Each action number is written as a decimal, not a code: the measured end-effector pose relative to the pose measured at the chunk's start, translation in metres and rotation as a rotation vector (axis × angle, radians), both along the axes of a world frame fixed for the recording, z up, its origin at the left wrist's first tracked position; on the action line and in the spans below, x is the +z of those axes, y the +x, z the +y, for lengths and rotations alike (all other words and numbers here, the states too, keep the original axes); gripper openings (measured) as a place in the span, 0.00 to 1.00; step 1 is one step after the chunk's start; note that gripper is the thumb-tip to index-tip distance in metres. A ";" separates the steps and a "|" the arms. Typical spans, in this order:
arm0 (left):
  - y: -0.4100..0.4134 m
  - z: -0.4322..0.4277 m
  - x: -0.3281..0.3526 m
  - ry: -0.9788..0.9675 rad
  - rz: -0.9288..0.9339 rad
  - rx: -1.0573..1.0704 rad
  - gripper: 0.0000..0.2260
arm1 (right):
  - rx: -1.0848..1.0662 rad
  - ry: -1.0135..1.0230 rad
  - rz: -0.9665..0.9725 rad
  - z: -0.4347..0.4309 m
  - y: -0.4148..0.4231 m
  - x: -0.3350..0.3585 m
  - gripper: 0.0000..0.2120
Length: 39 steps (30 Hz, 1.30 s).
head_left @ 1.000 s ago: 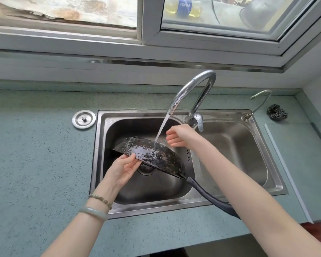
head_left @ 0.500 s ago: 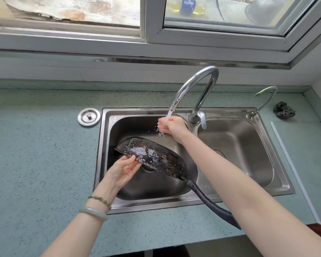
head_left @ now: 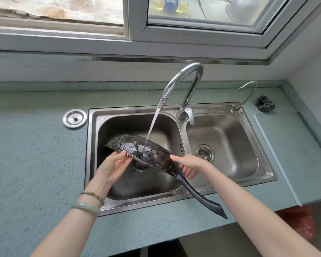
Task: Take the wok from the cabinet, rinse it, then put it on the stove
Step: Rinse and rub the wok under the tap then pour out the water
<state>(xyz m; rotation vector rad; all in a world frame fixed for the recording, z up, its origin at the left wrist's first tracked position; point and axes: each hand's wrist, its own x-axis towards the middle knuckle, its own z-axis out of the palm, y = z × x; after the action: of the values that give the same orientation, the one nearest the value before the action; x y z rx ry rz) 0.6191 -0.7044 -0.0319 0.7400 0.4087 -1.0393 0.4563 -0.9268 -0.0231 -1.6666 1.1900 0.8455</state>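
The wok is held tilted over the left basin of the sink, its dark, mottled underside turned up. A stream of water from the curved tap lands on that underside. The wok's dark handle slants down to the right, across the sink's front rim and over the edge of the worktop. The left hand has its grip clamped on the wok's near rim, thumb on the outer face and fingers beneath. The right hand is at the wok's right edge, where the handle joins. One digit reaches to the metal and the other fingers are curled behind the handle, but I cannot tell whether this grip has closed on anything. A bead bracelet and a pale bangle circle the left wrist. On the worktop, a round metal sink plug lies just left of the sink. A steel scourer sits beyond the sink's right corner, near a thin second spout.
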 end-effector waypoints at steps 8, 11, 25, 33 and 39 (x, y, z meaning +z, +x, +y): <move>0.005 -0.018 0.004 0.038 -0.017 -0.012 0.10 | -0.032 -0.340 -0.359 0.002 0.006 0.019 0.12; 0.004 -0.009 0.003 0.040 -0.004 -0.010 0.09 | -0.230 -0.095 -0.694 0.017 0.066 0.049 0.19; -0.003 0.002 0.005 0.009 0.030 0.001 0.10 | -0.058 0.050 -0.541 0.016 0.117 0.011 0.16; -0.004 0.002 0.009 0.046 -0.002 0.004 0.11 | 0.288 0.059 -0.142 0.010 0.164 -0.054 0.28; 0.000 -0.005 0.010 0.024 0.001 0.012 0.11 | 0.288 0.090 0.029 -0.022 0.128 -0.069 0.30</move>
<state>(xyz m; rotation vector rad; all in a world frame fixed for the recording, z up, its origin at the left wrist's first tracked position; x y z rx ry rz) 0.6190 -0.7094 -0.0218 0.7581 0.4266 -1.0245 0.5840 -0.9487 -0.0918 -1.7812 0.9278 1.0876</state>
